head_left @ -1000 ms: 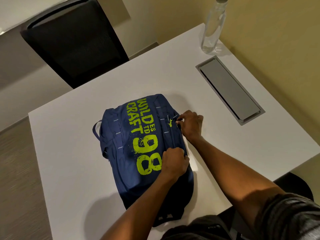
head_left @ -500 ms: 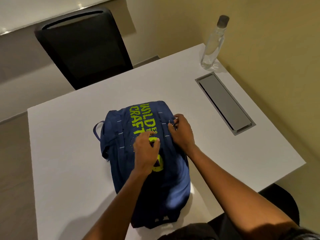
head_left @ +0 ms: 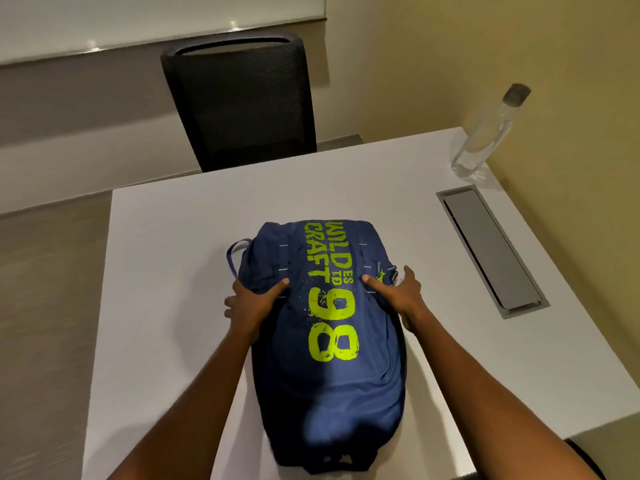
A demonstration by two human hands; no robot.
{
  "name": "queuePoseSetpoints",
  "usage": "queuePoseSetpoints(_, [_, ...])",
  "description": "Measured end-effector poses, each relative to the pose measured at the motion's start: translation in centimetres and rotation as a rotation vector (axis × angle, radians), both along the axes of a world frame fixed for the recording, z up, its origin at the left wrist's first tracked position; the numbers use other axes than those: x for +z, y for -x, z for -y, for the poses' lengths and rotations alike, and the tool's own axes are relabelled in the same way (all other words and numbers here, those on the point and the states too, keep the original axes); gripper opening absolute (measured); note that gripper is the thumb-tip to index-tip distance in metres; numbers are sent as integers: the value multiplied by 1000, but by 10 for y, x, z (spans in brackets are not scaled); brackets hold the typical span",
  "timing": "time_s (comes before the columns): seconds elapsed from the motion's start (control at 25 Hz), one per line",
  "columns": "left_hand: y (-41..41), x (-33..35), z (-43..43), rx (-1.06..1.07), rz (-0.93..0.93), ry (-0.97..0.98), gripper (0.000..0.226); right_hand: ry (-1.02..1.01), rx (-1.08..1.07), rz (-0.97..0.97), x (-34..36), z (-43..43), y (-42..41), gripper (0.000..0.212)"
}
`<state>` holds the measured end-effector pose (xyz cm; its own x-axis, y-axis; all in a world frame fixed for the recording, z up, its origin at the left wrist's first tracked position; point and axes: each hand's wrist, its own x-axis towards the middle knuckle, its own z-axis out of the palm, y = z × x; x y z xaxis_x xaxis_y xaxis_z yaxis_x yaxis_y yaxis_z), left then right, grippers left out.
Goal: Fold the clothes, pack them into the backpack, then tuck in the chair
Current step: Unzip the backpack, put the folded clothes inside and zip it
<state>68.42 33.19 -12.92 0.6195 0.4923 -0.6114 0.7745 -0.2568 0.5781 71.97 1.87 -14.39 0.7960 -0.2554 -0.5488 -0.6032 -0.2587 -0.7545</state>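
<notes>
Head view: the navy backpack [head_left: 329, 341] lies flat in the middle of the white table [head_left: 173, 271], print side up, its top toward the far edge. Half a second ago both hands sat close together on its upper face. Now they have parted: the left hand [head_left: 251, 299] grips the left flank and the right hand [head_left: 398, 292] the right flank, thumbs on top, fingers wrapped round the sides. The fabric is soft and creased, rounded and bulging, with lime-green lettering (a big 98). Beyond stands a black mesh-backed chair [head_left: 242, 98]. A clear water bottle [head_left: 485, 140] with a grey cap is at the far right, near a rectangular brushed-metal hatch [head_left: 491, 251] set into the tabletop.
</notes>
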Motion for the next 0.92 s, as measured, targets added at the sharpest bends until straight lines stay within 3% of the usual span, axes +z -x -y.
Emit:
queuePoseSetpoints(0.2, [-6, -33, -13, 142, -42, 294, 154, -197, -20, -147, -3, -1, -1, 126])
queuePoseSetpoints(0.36, [-8, -48, -20, 198, 5, 351, 146, -205, -62, -227, -24, -2, 0, 141])
queuePoseSetpoints(0.52, [-11, -57, -23, 267, -34, 504, 140, -227, -50, -262, -33, 0, -2, 132])
queuePoseSetpoints(0.64, [-11, -64, -26, 261, -45, 619, 125, -284, -12, -261, -27, 0, -2, 117])
queuePoseSetpoints(0.8, [-7, -43, -19, 198, -49, 836, 77, -338, 3, -247, -28, -2, -3, 120])
queuePoseSetpoints(0.92, [-2, -39, -7, 229, 0, 871, 69, -299, 24, -122, -22, -6, -3, 110])
